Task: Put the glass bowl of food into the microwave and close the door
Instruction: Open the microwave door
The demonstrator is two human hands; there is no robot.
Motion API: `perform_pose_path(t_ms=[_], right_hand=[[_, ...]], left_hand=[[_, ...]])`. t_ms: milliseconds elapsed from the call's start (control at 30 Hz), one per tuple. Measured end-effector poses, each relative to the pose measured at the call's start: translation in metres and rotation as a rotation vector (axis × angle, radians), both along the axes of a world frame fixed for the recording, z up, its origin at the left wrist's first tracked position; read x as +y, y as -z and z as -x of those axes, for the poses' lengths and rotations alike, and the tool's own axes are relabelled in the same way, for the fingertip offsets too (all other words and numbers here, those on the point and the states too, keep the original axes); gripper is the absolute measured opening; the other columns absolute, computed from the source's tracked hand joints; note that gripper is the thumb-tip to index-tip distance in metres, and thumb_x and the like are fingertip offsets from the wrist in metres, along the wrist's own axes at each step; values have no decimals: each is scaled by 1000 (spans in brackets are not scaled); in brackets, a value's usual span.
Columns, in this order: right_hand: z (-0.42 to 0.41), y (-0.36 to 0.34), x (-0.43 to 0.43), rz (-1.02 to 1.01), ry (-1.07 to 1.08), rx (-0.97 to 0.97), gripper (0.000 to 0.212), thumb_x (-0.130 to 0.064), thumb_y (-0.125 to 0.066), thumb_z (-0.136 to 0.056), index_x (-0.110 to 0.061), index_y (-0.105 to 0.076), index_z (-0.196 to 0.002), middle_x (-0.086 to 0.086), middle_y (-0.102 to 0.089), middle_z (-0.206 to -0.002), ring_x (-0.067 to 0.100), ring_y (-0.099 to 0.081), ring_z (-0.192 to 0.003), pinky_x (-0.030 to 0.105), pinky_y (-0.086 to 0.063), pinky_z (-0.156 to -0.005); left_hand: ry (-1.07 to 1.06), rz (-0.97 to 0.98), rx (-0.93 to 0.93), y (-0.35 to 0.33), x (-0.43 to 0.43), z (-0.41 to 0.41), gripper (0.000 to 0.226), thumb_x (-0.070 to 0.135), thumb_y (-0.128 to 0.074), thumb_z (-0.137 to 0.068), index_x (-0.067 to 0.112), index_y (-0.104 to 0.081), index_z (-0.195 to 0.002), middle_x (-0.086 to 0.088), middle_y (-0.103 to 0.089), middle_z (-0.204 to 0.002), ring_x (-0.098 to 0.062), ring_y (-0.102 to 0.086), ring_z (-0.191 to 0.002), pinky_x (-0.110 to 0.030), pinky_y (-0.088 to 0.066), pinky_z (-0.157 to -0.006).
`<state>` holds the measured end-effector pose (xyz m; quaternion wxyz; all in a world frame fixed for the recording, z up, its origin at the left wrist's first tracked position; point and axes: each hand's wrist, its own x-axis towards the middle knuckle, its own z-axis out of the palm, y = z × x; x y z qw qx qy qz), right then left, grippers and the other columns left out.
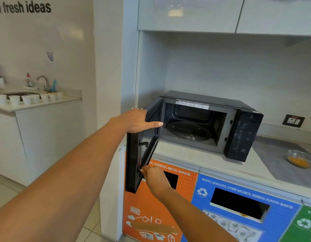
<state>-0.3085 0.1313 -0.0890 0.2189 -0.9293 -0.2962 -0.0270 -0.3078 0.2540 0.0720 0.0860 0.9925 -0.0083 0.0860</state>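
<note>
A black microwave (245, 130) stands on the pale counter, its cavity bare with the glass turntable (189, 131) showing. Its door (133, 159) is swung wide open to the left. My left hand (135, 120) grips the door's top edge, thumb pointing toward the cavity. My right hand (152, 174) holds the door's lower edge with its fingertips. The glass bowl (298, 158), holding orange-yellow food, sits on a grey mat (273, 154) to the right of the microwave, apart from both hands.
Below the counter are waste bins with orange (151, 206), blue (238, 215) and green (306, 222) fronts. A wall socket (293, 120) is behind the bowl. Cabinets hang above. At the left, a sink counter (37, 103) carries several white paper cups.
</note>
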Motion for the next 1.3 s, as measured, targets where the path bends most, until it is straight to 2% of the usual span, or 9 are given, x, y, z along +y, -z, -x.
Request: perform_pose_path(t_ms=[67,133,233,333,800,1033,1133,1300], right_hand=[[0,-3,10,47,-25,-11,25,-5,-39,-94,-1,-55,-113,22,-62,-94,29,-55,-75,34,-44,-66],[1,-4,20,94,-47,-24,27,-1,-40,-93,-2,-53,-116,24,-63,-106,36,-62,-90,40,-51,-78],[0,-3,31,149,-60,-33,31,2,-43,-91,-3,-49,-121,24,-62,-112,38,-61,-100,43,-50,-88],[-1,-2,39,152,-70,-12,33,2,-43,-91,-2,-47,-124,24,-60,-116,38,-59,-105,43,-49,-91],[-5,-5,46,171,-104,22,30,0,-38,-94,-1,-47,-123,26,-57,-119,40,-57,-107,43,-47,-93],[-3,-10,38,139,-138,17,28,1,-39,-93,-1,-50,-119,26,-58,-117,40,-58,-105,44,-49,-91],[-1,-10,32,97,-165,-3,30,-10,-37,-96,-5,-47,-124,25,-58,-120,40,-58,-106,44,-50,-89],[0,-10,22,65,-166,-45,51,-38,-34,-96,-10,-30,-138,18,-54,-132,33,-53,-118,45,-48,-97]], left_hand=[[-8,-12,20,0,9,0,88,70,-35,-83,8,-28,-145,-15,-38,-148,-32,-39,-134,-44,-35,-110],[-18,-26,30,0,16,3,86,66,-35,-86,9,-18,-149,-13,-23,-156,-30,-25,-143,-43,-24,-115],[-32,-78,36,-1,25,5,85,63,-34,-89,9,-10,-150,-11,-8,-160,-25,-5,-148,-40,-10,-119],[-46,-104,31,-2,33,5,84,61,-33,-90,10,-8,-151,-10,-5,-160,-23,2,-148,-39,-6,-119],[-58,-199,-16,3,44,2,68,53,-25,-95,14,-14,-151,-8,-15,-159,-23,-3,-148,-41,-6,-119],[-89,-340,-49,7,45,-1,52,35,-19,-102,14,-17,-149,-7,-24,-157,-23,-15,-147,-43,-9,-118],[-136,-456,-100,9,42,2,49,32,-19,-102,15,-20,-149,-5,-29,-155,-22,-19,-146,-48,-7,-118],[-206,-705,-219,12,25,8,51,35,-22,-101,14,-26,-147,-9,-37,-151,-28,-22,-145,-60,8,-113]])
